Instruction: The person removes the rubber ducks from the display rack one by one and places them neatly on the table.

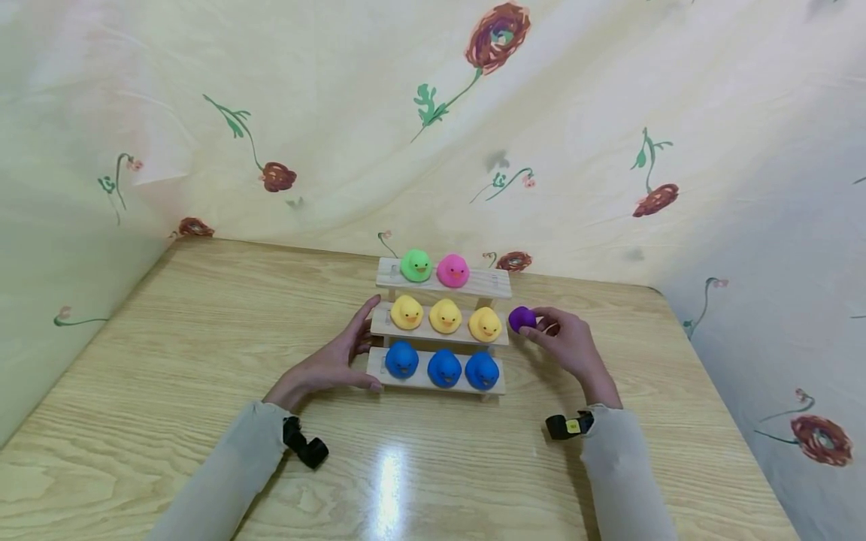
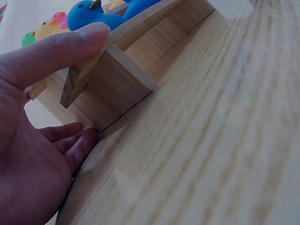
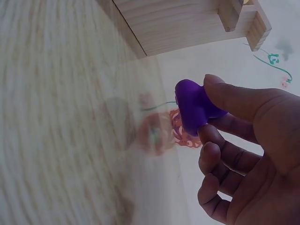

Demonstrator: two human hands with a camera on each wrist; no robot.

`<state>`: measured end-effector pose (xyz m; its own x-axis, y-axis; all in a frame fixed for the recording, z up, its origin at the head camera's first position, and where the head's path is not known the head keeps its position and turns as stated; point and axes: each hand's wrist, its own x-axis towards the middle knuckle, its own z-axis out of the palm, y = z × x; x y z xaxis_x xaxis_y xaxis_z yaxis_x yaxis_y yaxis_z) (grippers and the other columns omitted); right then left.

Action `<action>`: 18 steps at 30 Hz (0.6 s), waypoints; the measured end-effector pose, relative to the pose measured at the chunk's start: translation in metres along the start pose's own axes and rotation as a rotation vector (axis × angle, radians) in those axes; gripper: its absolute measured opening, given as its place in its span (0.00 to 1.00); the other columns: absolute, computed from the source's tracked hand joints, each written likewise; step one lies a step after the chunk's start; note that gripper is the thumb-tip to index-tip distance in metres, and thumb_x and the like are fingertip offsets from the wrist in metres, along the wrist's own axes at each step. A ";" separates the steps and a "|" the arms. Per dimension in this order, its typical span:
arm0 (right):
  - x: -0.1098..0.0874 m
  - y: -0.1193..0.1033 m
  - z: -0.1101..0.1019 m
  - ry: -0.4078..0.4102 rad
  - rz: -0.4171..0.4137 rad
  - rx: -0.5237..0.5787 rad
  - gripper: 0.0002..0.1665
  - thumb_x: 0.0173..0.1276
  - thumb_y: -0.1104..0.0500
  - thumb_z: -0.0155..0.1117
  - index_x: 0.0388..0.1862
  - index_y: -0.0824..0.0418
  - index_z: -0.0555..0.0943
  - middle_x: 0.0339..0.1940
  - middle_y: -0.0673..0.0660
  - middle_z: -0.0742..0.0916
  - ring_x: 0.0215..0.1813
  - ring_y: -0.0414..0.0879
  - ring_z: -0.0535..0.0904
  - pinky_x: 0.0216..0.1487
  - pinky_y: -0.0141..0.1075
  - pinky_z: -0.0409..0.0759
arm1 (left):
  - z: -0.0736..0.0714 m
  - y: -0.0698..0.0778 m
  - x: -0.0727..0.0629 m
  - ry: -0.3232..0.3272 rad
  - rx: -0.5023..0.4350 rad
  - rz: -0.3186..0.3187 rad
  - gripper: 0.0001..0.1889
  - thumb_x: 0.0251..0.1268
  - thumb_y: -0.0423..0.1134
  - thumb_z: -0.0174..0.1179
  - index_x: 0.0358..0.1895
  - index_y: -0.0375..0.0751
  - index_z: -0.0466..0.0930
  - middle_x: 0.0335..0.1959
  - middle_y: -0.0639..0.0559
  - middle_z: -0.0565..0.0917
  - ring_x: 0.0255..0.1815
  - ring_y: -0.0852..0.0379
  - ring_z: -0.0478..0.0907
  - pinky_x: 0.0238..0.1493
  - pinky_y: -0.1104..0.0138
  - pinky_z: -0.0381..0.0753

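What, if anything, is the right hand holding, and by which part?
The right hand pinches a small purple toy by its palm-facing side; exactly which part that is can't be told.

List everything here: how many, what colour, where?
Table: one, light wood, below
Tiered stand: one, pale wood, centre
Green duck: one, green, top shelf
Pink duck: one, pink, top shelf
Yellow ducks: three, yellow, middle shelf
Blue ducks: three, blue, bottom shelf
Purple toy: one, purple, right of stand
Floral cloth: count unclear, cream, around table
Wrist devices: two, black, beside sleeves
Sleeves: two, off-white, foreground
Left hand: one, touching stand's left end
Right hand: one, pinching purple toy
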<state>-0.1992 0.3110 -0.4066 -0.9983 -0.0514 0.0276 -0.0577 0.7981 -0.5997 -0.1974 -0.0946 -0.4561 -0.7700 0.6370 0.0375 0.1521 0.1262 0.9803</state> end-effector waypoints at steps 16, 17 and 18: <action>0.002 0.004 0.009 -0.062 0.078 -0.008 0.28 0.72 0.51 0.65 0.66 0.63 0.77 0.48 0.64 0.84 0.47 0.54 0.78 0.42 0.32 0.76 | 0.000 0.000 0.000 -0.002 -0.006 0.002 0.69 0.49 0.38 0.79 0.81 0.63 0.27 0.83 0.37 0.39 0.83 0.33 0.43 0.80 0.40 0.52; 0.002 0.004 0.010 -0.064 0.079 -0.008 0.29 0.72 0.50 0.65 0.66 0.63 0.76 0.48 0.64 0.84 0.47 0.54 0.78 0.42 0.32 0.76 | 0.000 0.001 0.000 -0.002 -0.007 0.004 0.69 0.49 0.38 0.79 0.81 0.63 0.27 0.83 0.36 0.39 0.83 0.33 0.43 0.80 0.40 0.53; 0.002 0.005 0.010 -0.066 0.081 -0.009 0.29 0.72 0.50 0.65 0.66 0.63 0.76 0.48 0.64 0.84 0.48 0.54 0.78 0.42 0.32 0.76 | 0.000 0.001 0.000 -0.003 -0.007 0.004 0.69 0.49 0.38 0.79 0.81 0.63 0.27 0.83 0.37 0.39 0.83 0.33 0.43 0.80 0.40 0.53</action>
<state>-0.2011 0.3086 -0.4174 -0.9970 -0.0258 -0.0729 0.0223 0.8064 -0.5909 -0.1969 -0.0948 -0.4553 -0.7676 0.6396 0.0408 0.1508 0.1183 0.9815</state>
